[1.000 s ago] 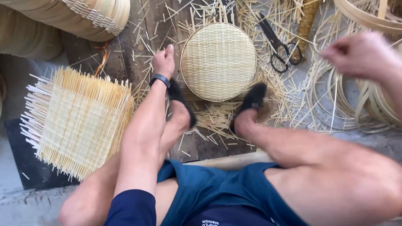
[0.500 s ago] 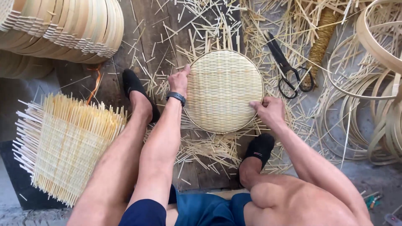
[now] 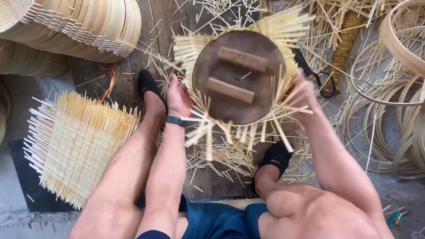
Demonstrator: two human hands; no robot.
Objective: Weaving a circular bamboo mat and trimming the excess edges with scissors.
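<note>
Bamboo strips were seen splaying out around a round wooden disc [image 3: 239, 77] with 2 wooden bars, held up above the plank floor [image 3: 203, 177] between both hands. The left hand [image 3: 178, 96] was pressed flat against its left edge; the right hand [image 3: 305, 95] was clasped on its right edge, fingers partly hidden by strips. A square woven mat [image 3: 79, 146] lay at the floor's left edge. Loose strips could be shed if the grip were slackened.

1. The scissors [image 3: 315, 75] lie mostly hidden behind the woven mat [image 3: 283, 26] and the right hand [image 3: 305, 97];
2. the hoops [image 3: 398, 40] run off the right edge;
3. the stacked trays [image 3: 84, 26] are cut off at the top.
</note>
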